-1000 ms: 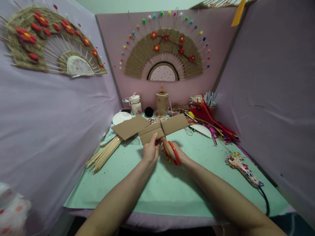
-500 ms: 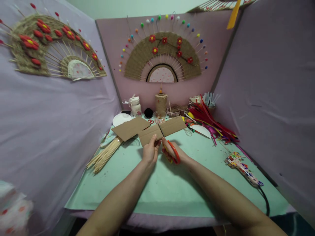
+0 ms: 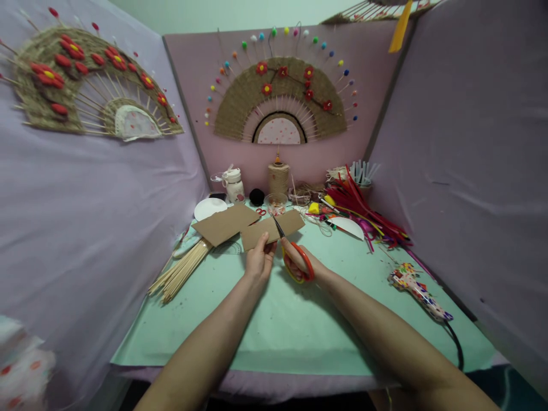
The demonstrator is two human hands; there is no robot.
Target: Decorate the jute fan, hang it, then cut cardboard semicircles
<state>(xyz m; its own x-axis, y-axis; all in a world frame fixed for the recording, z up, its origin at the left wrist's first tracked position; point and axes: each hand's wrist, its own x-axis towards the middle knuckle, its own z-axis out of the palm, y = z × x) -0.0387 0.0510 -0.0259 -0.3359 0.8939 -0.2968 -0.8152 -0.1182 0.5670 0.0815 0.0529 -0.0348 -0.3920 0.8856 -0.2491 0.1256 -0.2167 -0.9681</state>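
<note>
My left hand point(image 3: 260, 256) grips a strip of brown cardboard point(image 3: 257, 230) by its near edge, thumb on top. In my right hand point(image 3: 295, 260) are scissors point(image 3: 307, 267) with red and yellow handles, my fingers through the loops. Their dark blades lie across the cardboard, pointing away from me, and part of the strip shows to the right of them. Whether the cardboard is cut through there I cannot tell. A larger cardboard piece point(image 3: 226, 224) lies just left of my left hand, over the end of a bundle of thin wooden sticks point(image 3: 182, 274).
At the right lies a patterned glue gun point(image 3: 422, 294) with a black cord. Red pipe cleaners point(image 3: 359, 202) and a white half disc point(image 3: 347, 226) are behind it. Along the back stand a twine spool point(image 3: 278, 180), a white bottle point(image 3: 234, 185) and a black ball point(image 3: 257, 197).
The cardboard right of the blades now reaches less far right and sits lower, uncovering a yellow item behind. The scissors' handles look wider apart. The view has shifted slightly.
</note>
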